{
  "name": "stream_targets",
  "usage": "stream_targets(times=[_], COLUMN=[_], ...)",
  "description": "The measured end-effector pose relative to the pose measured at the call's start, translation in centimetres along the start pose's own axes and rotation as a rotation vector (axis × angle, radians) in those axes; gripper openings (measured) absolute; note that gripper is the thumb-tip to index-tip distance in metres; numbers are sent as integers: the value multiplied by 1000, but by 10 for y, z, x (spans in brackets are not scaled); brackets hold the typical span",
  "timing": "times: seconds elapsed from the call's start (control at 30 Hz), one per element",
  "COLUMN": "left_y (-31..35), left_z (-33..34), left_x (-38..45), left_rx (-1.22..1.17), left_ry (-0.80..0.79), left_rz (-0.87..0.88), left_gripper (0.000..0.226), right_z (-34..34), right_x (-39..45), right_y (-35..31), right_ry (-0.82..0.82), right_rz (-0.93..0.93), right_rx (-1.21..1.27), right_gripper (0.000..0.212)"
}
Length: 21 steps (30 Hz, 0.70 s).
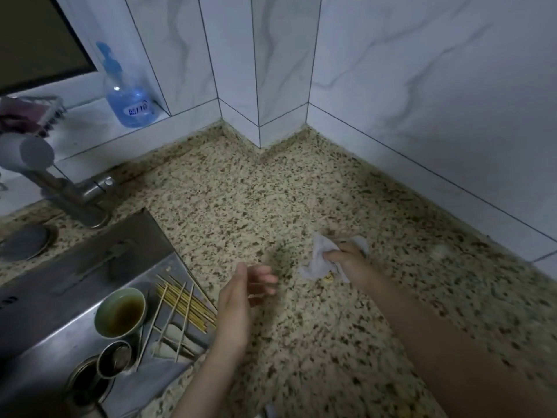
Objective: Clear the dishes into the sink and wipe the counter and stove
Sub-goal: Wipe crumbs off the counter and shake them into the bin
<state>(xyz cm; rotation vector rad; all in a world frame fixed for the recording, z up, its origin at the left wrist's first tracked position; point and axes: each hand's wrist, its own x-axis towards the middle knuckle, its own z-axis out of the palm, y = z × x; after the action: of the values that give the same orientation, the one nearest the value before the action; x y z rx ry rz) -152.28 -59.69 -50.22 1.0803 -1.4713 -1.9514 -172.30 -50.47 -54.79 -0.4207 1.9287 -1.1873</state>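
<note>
My right hand (346, 257) grips a crumpled white cloth (321, 260) and presses it on the speckled granite counter (241, 191); a small yellowish scrap (328, 278) lies at the cloth's near edge. My left hand (244, 292) hovers over the counter beside the sink's right rim, fingers loosely spread, holding nothing. In the steel sink (75, 282) at lower left stand a pale green bowl (120, 312) with brown liquid and a small dark cup (114, 359), beside several bamboo skewers (184, 303).
A steel faucet (75, 194) rises behind the sink. A blue soap pump bottle (126, 95) stands on the tiled ledge at back left. White tiled walls close the counter at the back and right, with a jutting corner (259, 128). A faint white smear (440, 251) lies right.
</note>
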Motion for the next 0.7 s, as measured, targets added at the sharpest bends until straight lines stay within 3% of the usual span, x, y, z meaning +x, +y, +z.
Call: stream_targets(times=[0.03, 0.13, 0.27, 0.3, 0.37, 0.4, 0.57, 0.7], left_y=[-1, -5, -14, -16, -20, -22, -29, -33], left_z=[3, 11, 20, 22, 27, 30, 42, 51], left_x=[-7, -24, -43, -47, -56, -60, -75, -84], left_rx=[9, 32, 67, 73, 85, 93, 127, 141], left_ry=[-3, -18, -34, -31, -35, -40, -78, -100], left_rz=[3, 4, -2, 1, 5, 2, -26, -23], left_gripper=[60, 59, 64, 63, 60, 59, 61, 63], right_z=[-7, -16, -30, -32, -39, -40, -52, -56], right_x=[-11, -25, -51, -56, -65, -70, -95, -111], right_y=[9, 27, 48, 51, 57, 57, 76, 87], right_ry=[55, -16, 77, 61, 14, 3, 77, 100], right_rz=[35, 38, 88, 68, 51, 52, 60, 47], right_rx=[-36, -89, -21, -30, -59, -79, -78, -69], right_gripper=[21, 41, 4, 13, 55, 62, 38, 48])
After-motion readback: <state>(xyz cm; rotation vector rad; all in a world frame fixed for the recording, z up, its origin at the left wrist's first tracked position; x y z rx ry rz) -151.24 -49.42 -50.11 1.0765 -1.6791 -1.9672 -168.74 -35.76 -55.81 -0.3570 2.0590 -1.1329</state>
